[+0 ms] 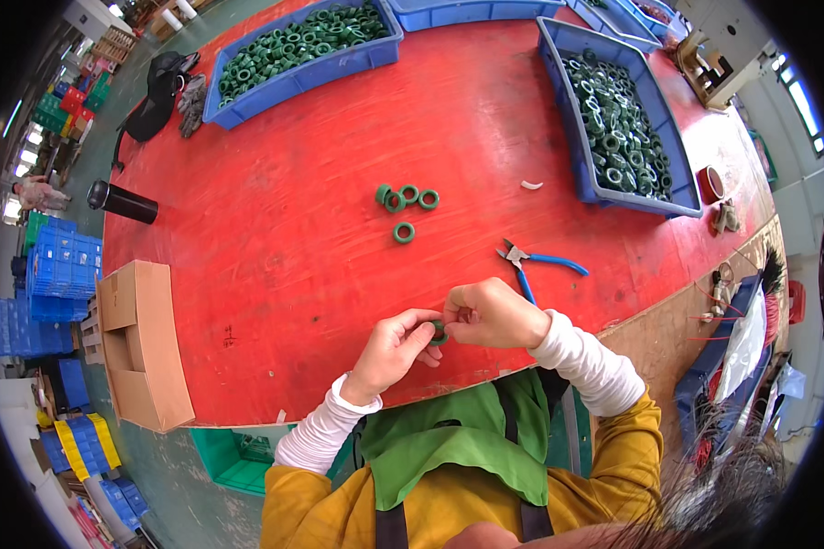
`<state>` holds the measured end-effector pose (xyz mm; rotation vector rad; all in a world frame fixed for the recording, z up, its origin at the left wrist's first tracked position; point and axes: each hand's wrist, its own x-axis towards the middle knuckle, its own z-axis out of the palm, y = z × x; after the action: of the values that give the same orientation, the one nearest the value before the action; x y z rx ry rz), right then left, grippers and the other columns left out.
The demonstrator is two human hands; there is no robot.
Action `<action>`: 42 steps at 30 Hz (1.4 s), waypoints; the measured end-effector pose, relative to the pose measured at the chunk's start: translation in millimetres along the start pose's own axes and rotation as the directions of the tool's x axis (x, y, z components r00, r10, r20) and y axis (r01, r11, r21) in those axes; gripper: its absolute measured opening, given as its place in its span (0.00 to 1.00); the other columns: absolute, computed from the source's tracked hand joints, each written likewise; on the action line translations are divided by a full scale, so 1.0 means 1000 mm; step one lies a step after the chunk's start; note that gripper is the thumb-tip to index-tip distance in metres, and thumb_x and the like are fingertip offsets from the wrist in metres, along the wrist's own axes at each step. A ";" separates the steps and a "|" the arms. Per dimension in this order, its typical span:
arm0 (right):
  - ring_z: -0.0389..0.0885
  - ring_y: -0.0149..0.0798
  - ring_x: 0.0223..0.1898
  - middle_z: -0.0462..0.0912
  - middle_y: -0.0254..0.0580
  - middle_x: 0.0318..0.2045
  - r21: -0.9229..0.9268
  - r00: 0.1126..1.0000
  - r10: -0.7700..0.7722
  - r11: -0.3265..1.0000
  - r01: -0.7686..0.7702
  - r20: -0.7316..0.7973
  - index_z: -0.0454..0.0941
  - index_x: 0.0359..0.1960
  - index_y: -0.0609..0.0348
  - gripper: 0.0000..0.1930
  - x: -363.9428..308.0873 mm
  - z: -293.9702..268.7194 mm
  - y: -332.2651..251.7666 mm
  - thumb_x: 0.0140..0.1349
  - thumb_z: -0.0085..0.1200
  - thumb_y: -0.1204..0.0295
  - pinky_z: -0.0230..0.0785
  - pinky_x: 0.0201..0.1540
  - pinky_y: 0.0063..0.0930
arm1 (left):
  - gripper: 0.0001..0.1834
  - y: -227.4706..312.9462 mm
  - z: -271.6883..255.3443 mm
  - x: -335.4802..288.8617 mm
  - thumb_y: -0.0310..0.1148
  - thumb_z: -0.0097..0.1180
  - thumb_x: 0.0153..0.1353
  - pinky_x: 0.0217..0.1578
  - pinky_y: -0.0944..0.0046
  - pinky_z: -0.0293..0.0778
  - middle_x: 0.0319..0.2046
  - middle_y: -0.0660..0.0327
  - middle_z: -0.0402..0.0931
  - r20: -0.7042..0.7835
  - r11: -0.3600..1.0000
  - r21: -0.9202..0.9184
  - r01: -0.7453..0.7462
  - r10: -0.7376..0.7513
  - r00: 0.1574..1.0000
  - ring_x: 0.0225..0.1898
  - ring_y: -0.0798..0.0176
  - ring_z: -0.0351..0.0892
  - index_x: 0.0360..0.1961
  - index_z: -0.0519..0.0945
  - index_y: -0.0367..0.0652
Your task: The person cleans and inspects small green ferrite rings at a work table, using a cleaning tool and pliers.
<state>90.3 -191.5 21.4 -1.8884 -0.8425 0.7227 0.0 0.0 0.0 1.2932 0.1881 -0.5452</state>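
Pinching a green ring over the red table, the left hand likely held it steady for the right hand, curled close beside; I couldn't tell what that gripped.

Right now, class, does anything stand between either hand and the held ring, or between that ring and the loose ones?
Nothing visible does: the left hand and right hand are at the held ring. Past the fingers, red tabletop runs to the loose rings; pliers lie right of that path.
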 end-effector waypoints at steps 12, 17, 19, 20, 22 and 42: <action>0.80 0.35 0.32 0.82 0.42 0.29 0.085 0.984 -0.007 0.996 -0.008 0.178 0.79 0.36 0.64 0.11 -0.006 -0.014 0.010 0.52 0.53 0.73 0.73 0.37 0.28 | 0.16 -0.003 0.006 -0.001 0.30 0.41 0.69 0.33 0.67 0.79 0.35 0.58 0.76 0.019 0.999 -0.035 0.035 -0.034 0.999 0.31 0.66 0.79 0.52 0.70 0.30; 0.80 0.36 0.32 0.82 0.42 0.29 0.142 0.982 -0.044 0.990 0.018 0.181 0.79 0.36 0.64 0.11 -0.008 -0.013 0.017 0.51 0.52 0.73 0.72 0.37 0.29 | 0.16 -0.002 0.009 -0.001 0.32 0.45 0.68 0.31 0.68 0.79 0.33 0.59 0.76 0.011 0.996 -0.079 0.045 -0.045 0.999 0.30 0.68 0.79 0.51 0.71 0.30; 0.80 0.36 0.30 0.82 0.44 0.28 0.147 0.985 -0.072 0.988 0.049 0.160 0.78 0.35 0.65 0.10 -0.008 -0.012 0.018 0.51 0.52 0.74 0.73 0.35 0.29 | 0.16 -0.004 0.012 0.000 0.33 0.48 0.67 0.30 0.69 0.78 0.32 0.59 0.76 0.001 0.998 -0.055 0.024 -0.024 1.000 0.29 0.69 0.78 0.50 0.72 0.31; 0.81 0.37 0.29 0.81 0.46 0.26 0.147 0.985 -0.100 0.986 0.079 0.142 0.78 0.34 0.65 0.10 -0.008 -0.011 0.019 0.51 0.51 0.75 0.73 0.33 0.29 | 0.16 -0.005 0.013 0.001 0.33 0.52 0.65 0.28 0.70 0.77 0.31 0.60 0.76 -0.010 0.999 -0.034 -0.001 0.000 1.000 0.28 0.70 0.77 0.49 0.72 0.31; 0.81 0.37 0.29 0.81 0.46 0.26 0.143 0.982 -0.105 0.986 0.083 0.158 0.78 0.34 0.65 0.10 -0.007 -0.011 0.020 0.51 0.51 0.76 0.73 0.34 0.29 | 0.15 -0.009 0.015 0.004 0.32 0.54 0.63 0.26 0.71 0.76 0.30 0.60 0.76 -0.029 1.000 0.006 -0.011 0.012 1.000 0.27 0.71 0.77 0.47 0.73 0.32; 0.79 0.37 0.35 0.80 0.43 0.35 0.136 0.899 -0.431 0.889 0.438 -0.074 0.80 0.39 0.60 0.12 0.002 0.014 0.030 0.52 0.59 0.73 0.72 0.37 0.31 | 0.11 0.000 0.006 -0.023 0.33 0.59 0.60 0.18 0.74 0.66 0.29 0.55 0.79 -0.121 0.925 -0.296 -0.237 0.210 0.970 0.20 0.71 0.72 0.38 0.72 0.39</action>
<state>88.4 -193.0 -12.4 -1.4996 -1.1059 0.4497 -21.2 0.3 11.3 1.0159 0.1872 -0.2505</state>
